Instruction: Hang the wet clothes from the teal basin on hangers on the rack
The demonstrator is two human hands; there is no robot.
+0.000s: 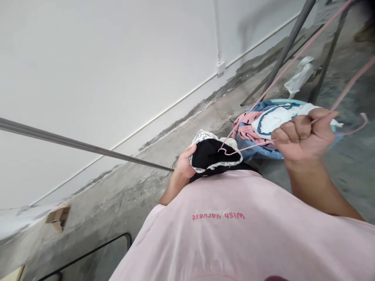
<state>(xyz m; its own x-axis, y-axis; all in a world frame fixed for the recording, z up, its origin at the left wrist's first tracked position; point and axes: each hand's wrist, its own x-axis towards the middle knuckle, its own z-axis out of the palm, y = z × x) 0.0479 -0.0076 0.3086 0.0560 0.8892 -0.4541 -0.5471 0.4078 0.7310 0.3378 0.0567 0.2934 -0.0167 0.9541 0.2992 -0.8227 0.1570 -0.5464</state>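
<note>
Gripping the black garment (205,153) in the left hand (185,162), low against the pink shirt (222,242), near the basin's (285,101) left edge; clenching the pink cord (336,14) in the right hand (307,130) — careful now: perhaps snagging the cord where slack, or losing the left grip, by tugging too hard

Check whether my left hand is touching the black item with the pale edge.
Touching. The head view shows the left hand gripping the black item, its thumb over the pale edge.
</note>
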